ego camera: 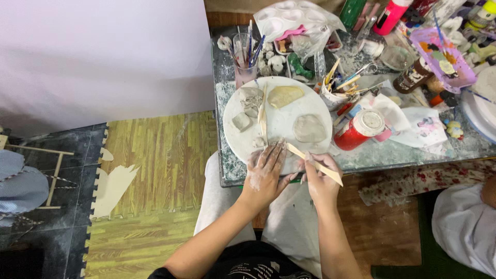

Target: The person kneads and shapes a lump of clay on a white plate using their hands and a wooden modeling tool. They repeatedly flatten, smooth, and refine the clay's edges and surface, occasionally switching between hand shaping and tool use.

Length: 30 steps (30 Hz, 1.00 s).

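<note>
My left hand (265, 173), smeared with pale clay, lies flat with fingers spread on the near edge of a round white board (281, 126). My right hand (323, 178) grips a flat wooden modelling tool (313, 164), its blade pointing up-left toward the left hand's fingertips. On the board lie several grey clay lumps (249, 98), a tan clay slab (284, 95), a flattened grey clay disc (309, 128) and another wooden stick (263, 111).
A red paint bottle (359, 129) stands right of the board. Behind are a brush cup (244, 57), a tool cup (336, 93), a white palette (287, 18), a purple tray (444, 57) and more bottles. Another person's sleeve (465, 222) is at the right.
</note>
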{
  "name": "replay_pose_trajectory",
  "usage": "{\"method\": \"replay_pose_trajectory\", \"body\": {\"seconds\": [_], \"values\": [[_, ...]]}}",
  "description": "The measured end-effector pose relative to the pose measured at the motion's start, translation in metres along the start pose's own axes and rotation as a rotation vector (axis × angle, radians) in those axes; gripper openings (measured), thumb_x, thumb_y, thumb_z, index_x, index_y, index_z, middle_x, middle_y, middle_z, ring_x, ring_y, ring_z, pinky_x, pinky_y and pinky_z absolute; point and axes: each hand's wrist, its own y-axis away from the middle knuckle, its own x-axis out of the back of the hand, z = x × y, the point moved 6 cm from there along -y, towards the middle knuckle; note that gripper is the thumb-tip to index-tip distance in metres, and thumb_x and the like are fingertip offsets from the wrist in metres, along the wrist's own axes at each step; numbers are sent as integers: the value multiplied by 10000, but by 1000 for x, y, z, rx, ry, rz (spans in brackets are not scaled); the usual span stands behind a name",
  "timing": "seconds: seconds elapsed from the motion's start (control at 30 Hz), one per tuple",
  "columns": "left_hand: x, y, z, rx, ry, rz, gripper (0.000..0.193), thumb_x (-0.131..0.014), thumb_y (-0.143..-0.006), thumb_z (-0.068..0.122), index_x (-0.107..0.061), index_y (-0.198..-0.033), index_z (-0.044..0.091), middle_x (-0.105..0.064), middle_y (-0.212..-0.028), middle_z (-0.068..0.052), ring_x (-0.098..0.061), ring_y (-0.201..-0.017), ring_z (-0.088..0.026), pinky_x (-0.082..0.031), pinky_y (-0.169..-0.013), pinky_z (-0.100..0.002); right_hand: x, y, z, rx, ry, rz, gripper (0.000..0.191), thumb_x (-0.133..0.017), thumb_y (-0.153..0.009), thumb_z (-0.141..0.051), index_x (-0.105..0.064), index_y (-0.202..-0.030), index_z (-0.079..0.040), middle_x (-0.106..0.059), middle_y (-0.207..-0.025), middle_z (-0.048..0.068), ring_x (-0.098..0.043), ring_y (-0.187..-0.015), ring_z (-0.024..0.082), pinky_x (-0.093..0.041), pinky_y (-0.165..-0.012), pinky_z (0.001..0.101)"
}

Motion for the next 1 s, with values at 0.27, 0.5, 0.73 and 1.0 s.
{"method": "replay_pose_trajectory", "body": {"seconds": [0.27,0.5,0.73,1.0], "values": [[-11,0,-1,50,-15,-21,811,-632,-937,526,-431,-1539,20,-449,-1586,-130,-455,-1395,-318,-320,-1119,-537,5,-10,5,-114,-124,56,115,-646,-995,-74,-617,-976,36,-734,-857,132,-698,-695,132,-541,-519,257],[-10,1,-2,44,3,-43,810,-615,-932,529,-431,-1521,4,-448,-1580,-148,-442,-1404,-327,-298,-1127,-551,7,-4,7,-74,-43,30,105,-652,-993,-80,-613,-972,16,-719,-842,139,-677,-690,151,-564,-550,270],[-11,2,-3,39,12,-19,818,-585,-954,557,-432,-1538,5,-451,-1597,-143,-435,-1414,-320,-299,-1141,-540,10,-5,15,-22,-179,15,92,-640,-1029,-49,-602,-997,28,-705,-856,143,-643,-670,141,-509,-540,260],[-11,4,-4,30,13,-44,850,-522,-971,603,-395,-1561,4,-406,-1628,-144,-420,-1433,-326,-273,-1129,-593,25,-5,14,-132,-230,92,59,-613,-993,-29,-601,-950,10,-686,-816,115,-674,-655,154,-607,-552,299]]}}
